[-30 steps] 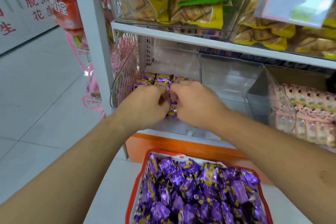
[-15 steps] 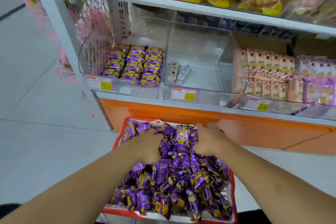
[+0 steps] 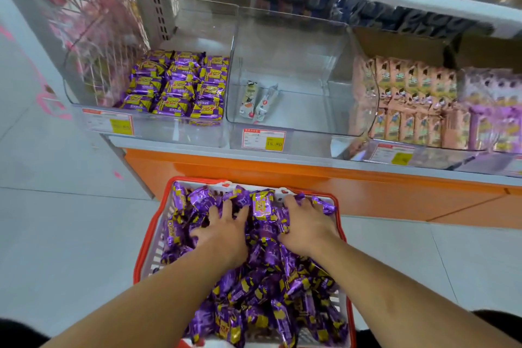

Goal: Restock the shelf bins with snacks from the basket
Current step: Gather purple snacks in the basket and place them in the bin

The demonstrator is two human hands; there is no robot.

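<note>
Both hands are down in the red basket (image 3: 147,246) on the floor, spread over the heap of purple snack packets (image 3: 254,285) that fills it. The left hand (image 3: 223,230) lies palm-down with its fingers splayed across the wrappers at the far middle of the heap; the right hand (image 3: 306,223) sits just beside it to the right, fingers reaching toward the far rim. The two hands are apart, with an upturned packet (image 3: 261,205) between them. Whether either one has yet closed round any packets cannot be told — the fingertips are sunk among the wrappers.

The relation that matters is this: the target lies up, far and to the left of the hands. The clear shelf bin (image 3: 147,133) at the left end of the shelf already holds neat rows of the same purple packets (image 3: 178,85), laid flat with their long sides running left to right. The stack reaches to about the bin's front lip (its back half looks bare), so there is likely room behind.

The left hand is the nearer one to that bin; the right would have to cross over past the almost bare middle bin (image 3: 282,127), which holds just two small pale packets (image 3: 257,103). A scooped load will probably need turning flat to match the rows.
</note>
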